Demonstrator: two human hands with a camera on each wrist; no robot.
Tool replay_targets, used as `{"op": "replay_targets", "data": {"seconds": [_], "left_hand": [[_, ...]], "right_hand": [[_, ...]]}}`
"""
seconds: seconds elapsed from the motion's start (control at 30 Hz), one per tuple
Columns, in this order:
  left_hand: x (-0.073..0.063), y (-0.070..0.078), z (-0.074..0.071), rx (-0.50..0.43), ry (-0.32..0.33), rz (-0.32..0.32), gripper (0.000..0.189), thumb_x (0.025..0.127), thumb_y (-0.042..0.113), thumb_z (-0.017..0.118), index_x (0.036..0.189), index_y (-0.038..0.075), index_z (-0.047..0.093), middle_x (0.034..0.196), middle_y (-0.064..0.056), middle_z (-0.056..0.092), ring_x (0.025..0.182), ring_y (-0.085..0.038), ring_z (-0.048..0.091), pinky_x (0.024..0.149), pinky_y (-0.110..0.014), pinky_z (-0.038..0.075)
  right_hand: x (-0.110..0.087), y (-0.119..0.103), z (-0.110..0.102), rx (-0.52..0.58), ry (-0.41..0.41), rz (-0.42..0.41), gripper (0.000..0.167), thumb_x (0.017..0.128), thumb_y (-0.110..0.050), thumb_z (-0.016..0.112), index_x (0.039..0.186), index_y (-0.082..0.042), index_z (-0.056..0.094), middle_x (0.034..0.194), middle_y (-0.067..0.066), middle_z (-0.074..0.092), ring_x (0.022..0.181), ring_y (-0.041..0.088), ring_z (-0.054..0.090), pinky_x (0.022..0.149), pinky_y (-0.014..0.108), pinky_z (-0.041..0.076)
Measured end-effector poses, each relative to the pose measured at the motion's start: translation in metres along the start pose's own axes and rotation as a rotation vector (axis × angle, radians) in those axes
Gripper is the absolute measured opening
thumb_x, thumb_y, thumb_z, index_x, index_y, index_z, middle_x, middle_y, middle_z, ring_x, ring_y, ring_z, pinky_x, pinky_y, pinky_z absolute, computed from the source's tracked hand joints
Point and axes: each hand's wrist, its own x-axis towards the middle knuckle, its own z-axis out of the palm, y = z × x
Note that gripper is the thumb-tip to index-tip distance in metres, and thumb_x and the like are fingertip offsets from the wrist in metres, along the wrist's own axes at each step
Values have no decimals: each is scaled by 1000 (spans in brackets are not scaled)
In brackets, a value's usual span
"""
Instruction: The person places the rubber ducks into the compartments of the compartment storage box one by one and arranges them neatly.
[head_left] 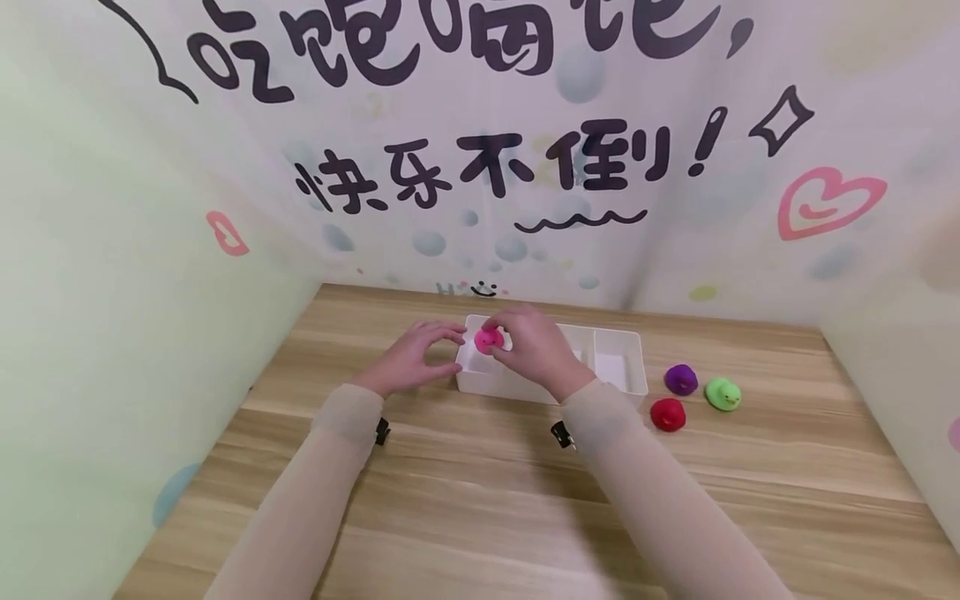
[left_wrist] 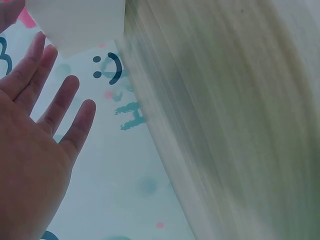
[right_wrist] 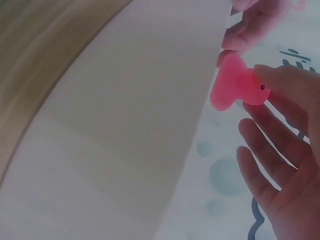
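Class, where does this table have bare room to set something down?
Bare: the table between the sleeves, left of the left hand, right of the green duck. Crowded: the box near the right hand and pink duck; around the red toy and purple toy.

Booth-like table nook; wider building type unclear. Wood-grain table [head_left: 465,492] runs up to a printed backdrop [head_left: 375,262]: Chinese lettering [head_left: 495,158], blue bubbles [head_left: 429,243], pink heart [head_left: 819,208]. Pale side walls [head_left: 97,275] flank it left and right.
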Motion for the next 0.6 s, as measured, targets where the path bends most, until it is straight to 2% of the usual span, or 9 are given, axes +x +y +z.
{"op": "replay_targets", "data": {"seconds": [0.27, 0.43, 0.6], "left_hand": [[-2, 2, -4, -18, -7, -9, 42, 93, 31, 78, 131, 17, 66, 156, 4, 52, 147, -28, 37, 122, -58, 33], [-3, 1, -3, -19, 3, 6, 43, 93, 32, 78, 131, 17, 66, 156, 4, 52, 148, -28, 37, 122, -59, 32], [-3, -1, -3, -19, 3, -2, 42, 93, 33, 78, 131, 19, 66, 155, 7, 52, 148, -26, 36, 123, -58, 31]], "right_hand": [[9, -1, 14, 21, -23, 12, 23, 89, -21, 81, 110, -11, 78, 104, 3, 76, 99, 21, 64, 92, 37, 57], [13, 0, 24, 44, -44, 29, 21, 89, -20, 82, 107, -10, 78, 98, 3, 74, 92, 21, 63, 88, 35, 58], [16, 3, 31, 54, -59, 50, 20, 90, -17, 81, 108, -8, 78, 98, 5, 74, 91, 22, 64, 90, 36, 58]]}}
